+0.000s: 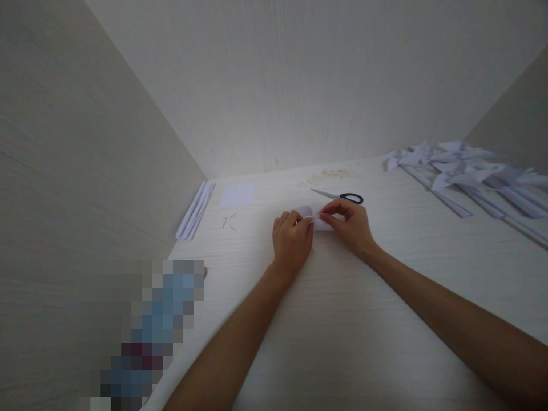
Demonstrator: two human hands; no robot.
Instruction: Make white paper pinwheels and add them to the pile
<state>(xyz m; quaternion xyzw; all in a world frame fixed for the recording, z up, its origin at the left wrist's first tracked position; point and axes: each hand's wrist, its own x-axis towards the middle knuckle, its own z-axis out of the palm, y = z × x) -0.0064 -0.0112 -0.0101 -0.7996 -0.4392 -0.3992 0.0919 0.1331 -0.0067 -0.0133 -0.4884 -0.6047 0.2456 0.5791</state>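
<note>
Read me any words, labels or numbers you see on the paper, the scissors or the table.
None: the folded paper both hands pinch, the square sheet, the scissors and the pile of paper pinwheels show no writing.

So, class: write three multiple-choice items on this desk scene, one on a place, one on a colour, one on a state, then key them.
1. Where do the scissors lie?
A. just beyond the hands
B. on the folded strips at the left wall
C. under the right-hand pile

2. What colour are the scissor handles?
A. red
B. black
C. yellow

3. How is the small white paper held?
A. left hand alone
B. lying untouched
C. between both hands

Key:
1 A, they sit behind the right hand.
2 B, the loops look dark black.
3 C, the left hand and right hand both pinch it.
</note>
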